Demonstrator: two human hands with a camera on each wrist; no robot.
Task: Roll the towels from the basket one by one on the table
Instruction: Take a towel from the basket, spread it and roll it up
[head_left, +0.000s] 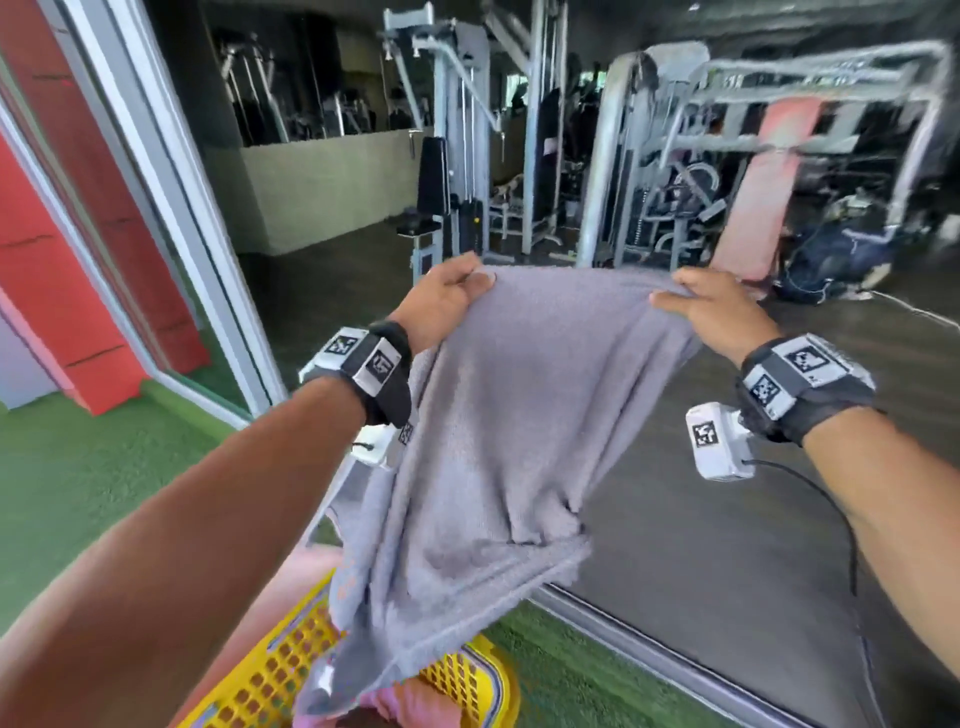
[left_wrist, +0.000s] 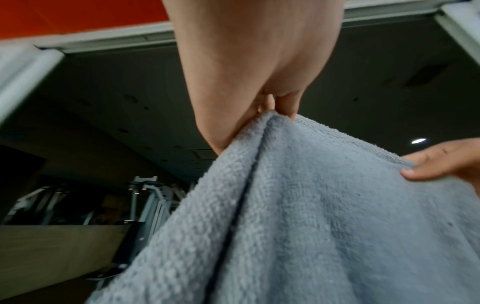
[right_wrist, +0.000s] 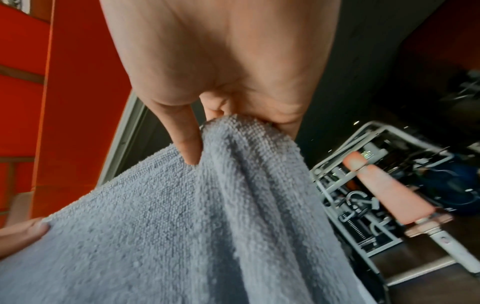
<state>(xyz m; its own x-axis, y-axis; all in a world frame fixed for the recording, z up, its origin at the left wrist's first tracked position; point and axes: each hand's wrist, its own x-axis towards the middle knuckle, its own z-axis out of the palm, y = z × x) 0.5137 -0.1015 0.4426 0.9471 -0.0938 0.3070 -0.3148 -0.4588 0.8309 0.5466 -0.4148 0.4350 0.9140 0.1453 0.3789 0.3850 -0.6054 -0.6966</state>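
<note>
Towel (head_left: 498, 415), grey, hangs mid-frame over the yellow basket (head_left: 270, 675) at lower left; I pinch its top corners with left hand (head_left: 447, 306) and right hand (head_left: 722, 317), spreading it flat, likely to square it before rolling. No table shows.

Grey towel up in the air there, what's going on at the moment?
A person holds the grey towel spread out by its top edge, the left hand pinching one corner and the right hand the other. It hangs over the yellow basket, where something pink lies. No rolling has begun, and no table is in view.
</note>
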